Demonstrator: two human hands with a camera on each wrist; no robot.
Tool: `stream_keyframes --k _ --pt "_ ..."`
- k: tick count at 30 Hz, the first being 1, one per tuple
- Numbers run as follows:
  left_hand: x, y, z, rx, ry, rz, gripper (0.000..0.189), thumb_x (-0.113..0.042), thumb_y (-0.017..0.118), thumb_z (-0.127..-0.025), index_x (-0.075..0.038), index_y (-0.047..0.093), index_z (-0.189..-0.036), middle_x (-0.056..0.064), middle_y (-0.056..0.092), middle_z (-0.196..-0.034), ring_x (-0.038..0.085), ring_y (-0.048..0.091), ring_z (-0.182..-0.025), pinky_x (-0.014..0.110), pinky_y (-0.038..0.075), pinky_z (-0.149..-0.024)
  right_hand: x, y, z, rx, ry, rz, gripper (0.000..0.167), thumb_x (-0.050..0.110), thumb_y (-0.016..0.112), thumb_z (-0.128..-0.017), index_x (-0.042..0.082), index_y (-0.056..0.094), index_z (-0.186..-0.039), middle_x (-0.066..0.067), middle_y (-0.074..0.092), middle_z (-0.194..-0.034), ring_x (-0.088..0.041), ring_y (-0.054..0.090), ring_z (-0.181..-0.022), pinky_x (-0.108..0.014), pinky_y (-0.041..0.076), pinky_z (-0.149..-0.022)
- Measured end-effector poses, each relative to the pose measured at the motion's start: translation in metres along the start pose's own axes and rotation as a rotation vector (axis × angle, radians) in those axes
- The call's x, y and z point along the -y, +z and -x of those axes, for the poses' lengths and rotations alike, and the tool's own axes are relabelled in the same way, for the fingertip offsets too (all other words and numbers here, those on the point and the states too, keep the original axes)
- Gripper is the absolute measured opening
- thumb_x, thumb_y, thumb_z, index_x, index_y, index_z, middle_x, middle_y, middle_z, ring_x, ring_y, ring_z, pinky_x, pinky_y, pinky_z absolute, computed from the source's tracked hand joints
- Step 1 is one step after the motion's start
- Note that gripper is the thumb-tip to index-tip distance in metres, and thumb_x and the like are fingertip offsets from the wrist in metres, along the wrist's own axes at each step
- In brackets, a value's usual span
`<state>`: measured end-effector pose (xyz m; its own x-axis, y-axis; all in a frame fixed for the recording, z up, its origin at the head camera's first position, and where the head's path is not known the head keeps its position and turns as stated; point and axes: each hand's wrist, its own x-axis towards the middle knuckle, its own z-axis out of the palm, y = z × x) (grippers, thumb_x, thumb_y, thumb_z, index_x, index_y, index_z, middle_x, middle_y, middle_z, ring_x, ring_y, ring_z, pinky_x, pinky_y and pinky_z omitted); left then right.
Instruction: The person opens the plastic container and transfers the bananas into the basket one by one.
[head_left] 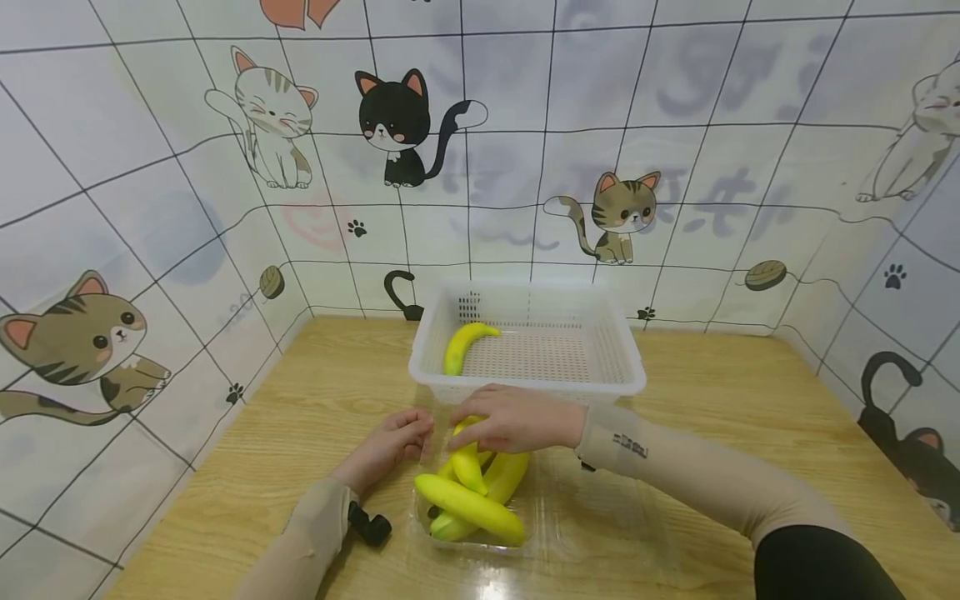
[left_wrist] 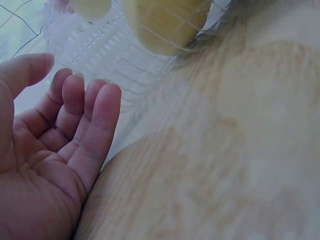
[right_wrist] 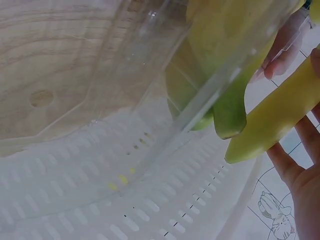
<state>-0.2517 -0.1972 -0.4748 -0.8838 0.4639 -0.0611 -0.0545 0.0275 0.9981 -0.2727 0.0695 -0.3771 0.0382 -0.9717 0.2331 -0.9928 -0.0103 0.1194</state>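
My right hand (head_left: 517, 419) reaches over the far end of a clear plastic box (head_left: 422, 533) and grips a yellow banana (head_left: 467, 469) by its upper end. In the right wrist view the held banana (right_wrist: 275, 115) slants between thumb and fingers, its greenish tip pointing down beside other bananas (right_wrist: 231, 112). Several bananas lie in the box, one long banana (head_left: 471, 507) across the top of the others. My left hand (head_left: 386, 450) is at the box's far left corner, with thumb and bent fingers at its thin rim, as the left wrist view shows.
Behind the box stands a white perforated plastic basket (head_left: 527, 385) with one banana (head_left: 461, 346) at its left side. The box's clear lid (head_left: 607, 517) spreads to the right on the wooden table (head_left: 285, 433). A cat-patterned wall covering (head_left: 510, 167) encloses the table's back and sides.
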Motion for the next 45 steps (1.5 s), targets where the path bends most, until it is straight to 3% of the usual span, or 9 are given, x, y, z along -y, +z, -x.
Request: stream_keyframes --k 8,27,45 --pt "0.001 0.0 0.0 -0.007 -0.003 -0.001 0.025 -0.026 0.051 -0.102 -0.001 0.052 -0.099 0.004 0.054 -0.082 0.017 0.057 -0.073 0.031 0.051 -0.071 0.002 -0.007 0.0 0.028 0.026 -0.01 0.037 0.011 0.068 -0.089 0.023 0.064 -0.124 -0.006 0.059 -0.128 -0.021 0.054 -0.118 -0.036 0.039 -0.102" --pt "0.0 0.0 0.0 -0.016 -0.023 0.006 0.024 -0.028 0.052 -0.101 -0.005 0.054 -0.097 0.003 0.054 -0.082 0.017 0.057 -0.074 0.031 0.051 -0.072 0.011 -0.024 0.001 -0.037 -0.029 0.019 0.041 0.01 0.069 -0.087 0.025 0.064 -0.125 -0.004 0.059 -0.127 -0.019 0.055 -0.117 -0.034 0.039 -0.102" --pt "0.003 -0.001 0.0 -0.033 -0.013 0.004 0.026 -0.029 0.053 -0.101 -0.003 0.054 -0.096 0.004 0.054 -0.081 0.018 0.056 -0.074 0.03 0.049 -0.069 -0.001 -0.046 -0.001 -0.05 -0.031 0.057 0.042 0.006 0.072 -0.083 0.024 0.065 -0.121 -0.004 0.059 -0.127 -0.021 0.055 -0.116 -0.036 0.04 -0.101"
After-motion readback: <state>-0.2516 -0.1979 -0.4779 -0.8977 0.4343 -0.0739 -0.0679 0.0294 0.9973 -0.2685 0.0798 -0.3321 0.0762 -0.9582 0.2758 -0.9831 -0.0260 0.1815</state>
